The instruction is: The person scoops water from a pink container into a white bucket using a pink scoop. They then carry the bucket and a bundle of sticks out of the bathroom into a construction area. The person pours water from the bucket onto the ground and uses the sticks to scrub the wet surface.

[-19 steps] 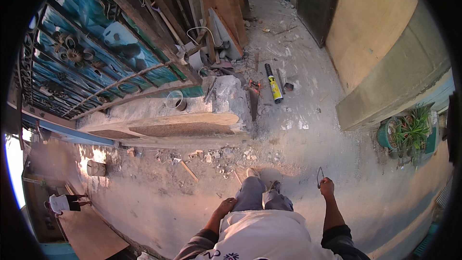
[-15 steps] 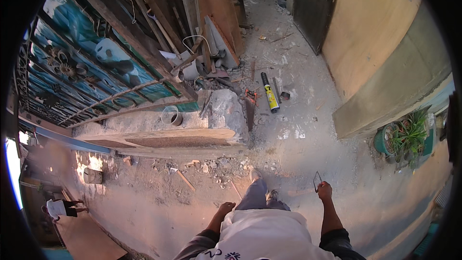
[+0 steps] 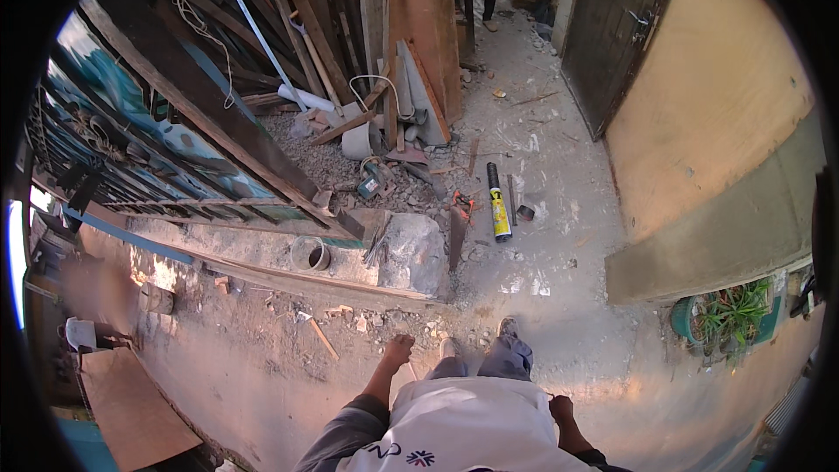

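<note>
Right hand (image 3: 561,409) lowered since earlier (grip unclear), one left hand (image 3: 398,352).

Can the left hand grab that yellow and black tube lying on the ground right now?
Probably not from here. The left hand hangs empty by the person's side, and the yellow and black tube lies apart from it on the ground, ahead, past the grey rock. Nothing blocks it; it just looks too far without walking closer.

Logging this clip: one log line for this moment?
left hand: empty, hanging | right hand: at hip, grip unclear | ahead: yellow-black tube on ground
</note>
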